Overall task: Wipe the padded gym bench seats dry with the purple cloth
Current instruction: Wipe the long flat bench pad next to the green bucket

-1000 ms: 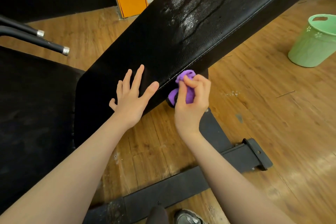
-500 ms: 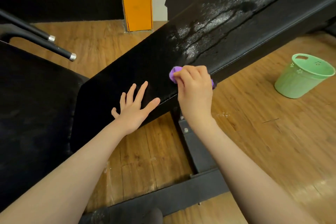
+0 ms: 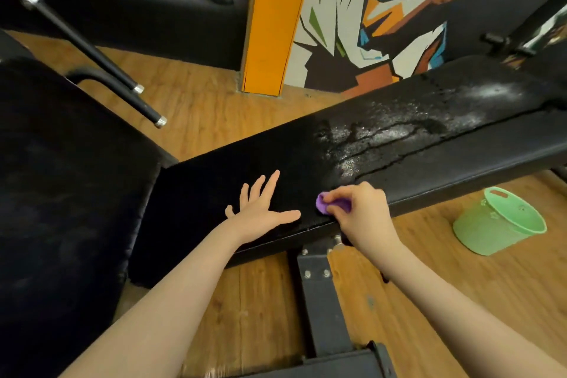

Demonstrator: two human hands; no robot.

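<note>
A long black padded bench seat [image 3: 399, 144] runs from the centre to the right. Its right half glistens with water streaks, while the near left end looks matte. My left hand [image 3: 260, 209] lies flat on the near end with its fingers spread. My right hand [image 3: 359, 212] grips a bunched purple cloth [image 3: 325, 202] and holds it against the pad's front edge, just right of my left hand. Most of the cloth is hidden under my fingers. A second black padded seat [image 3: 61, 193] fills the left side.
A green plastic bucket [image 3: 500, 224] stands on the wooden floor at the right, below the bench. The bench's black metal frame [image 3: 322, 301] runs under the pad toward me. Two black bars with metal tips [image 3: 147, 110] stick out at upper left. An orange pillar [image 3: 273, 18] and painted wall stand behind.
My right hand has brought the cloth from under the pad's side edge onto its front edge. The view has tilted up, showing more of the wet pad and wall. My left hand stays flat.
</note>
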